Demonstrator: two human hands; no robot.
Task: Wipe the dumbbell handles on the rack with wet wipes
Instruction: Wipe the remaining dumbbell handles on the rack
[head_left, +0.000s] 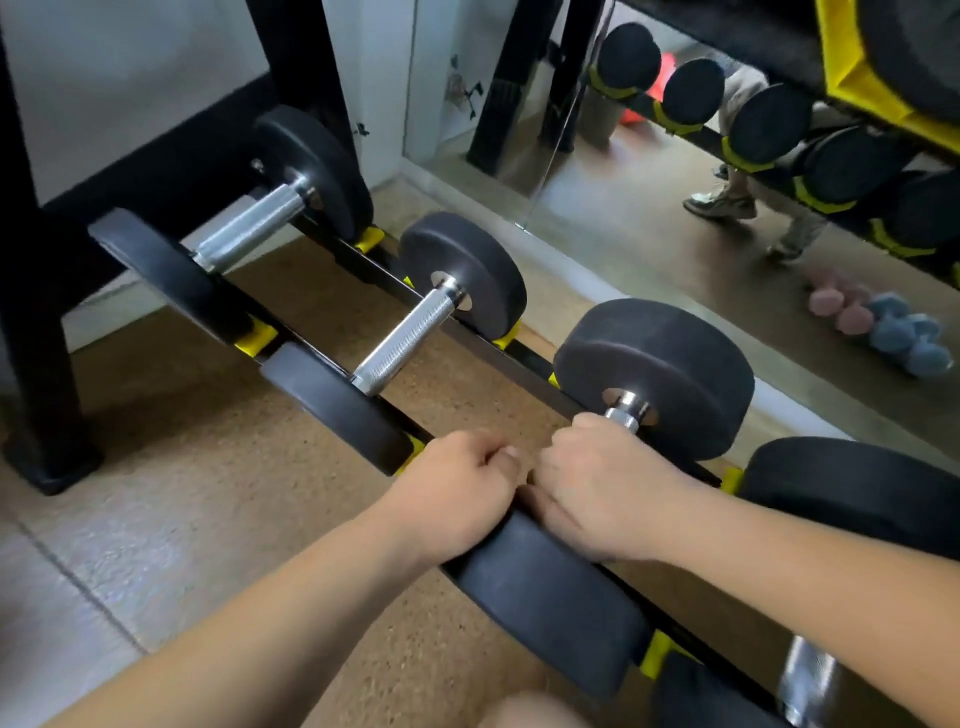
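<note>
Here, centre: rack (480, 341) over cork floor (311, 312), mirror (623, 249) upper right — right hand (602, 483) fingers clamped round dumbbell handle (621, 418); left hand (457, 483) fingers curled, contents unclear.

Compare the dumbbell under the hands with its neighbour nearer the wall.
The held dumbbell has its handle almost hidden by the right hand, curled round it; the neighbour dumbbell has a bare handle. The held dumbbell's heads look thicker than the neighbour's. Both have black round heads, knurled silver handles, and sit across the rack.
</note>
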